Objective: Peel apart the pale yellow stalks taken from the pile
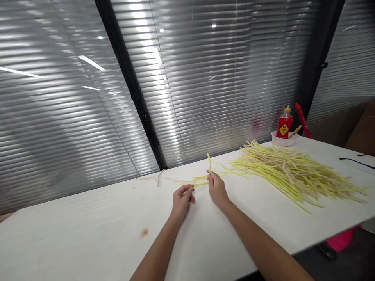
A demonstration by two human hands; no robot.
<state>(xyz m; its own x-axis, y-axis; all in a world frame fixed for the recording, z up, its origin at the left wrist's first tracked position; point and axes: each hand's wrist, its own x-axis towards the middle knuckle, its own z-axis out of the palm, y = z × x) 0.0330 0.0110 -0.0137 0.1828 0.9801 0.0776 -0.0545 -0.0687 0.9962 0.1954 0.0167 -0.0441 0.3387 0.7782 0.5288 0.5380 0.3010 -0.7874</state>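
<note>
Both of my hands rest on a white table (88, 230) near its far edge. My right hand (217, 189) pinches a yellow-green strand (209, 160) whose upper end curls up above the fingers. My left hand (181, 200) pinches the left end of a few thin yellow-green strands (195, 181) lying flat between the two hands. A big loose pile of yellow-green and pale tan strands (295, 171) spreads across the table to the right of my right hand.
A red bottle (284, 124) stands in a white bowl (283, 139) at the far right, beside a red stick (303, 119). Two pale strands (156, 178) lie at the back left. A black cable (356, 161) crosses the right edge. Slatted glass walls close the far side.
</note>
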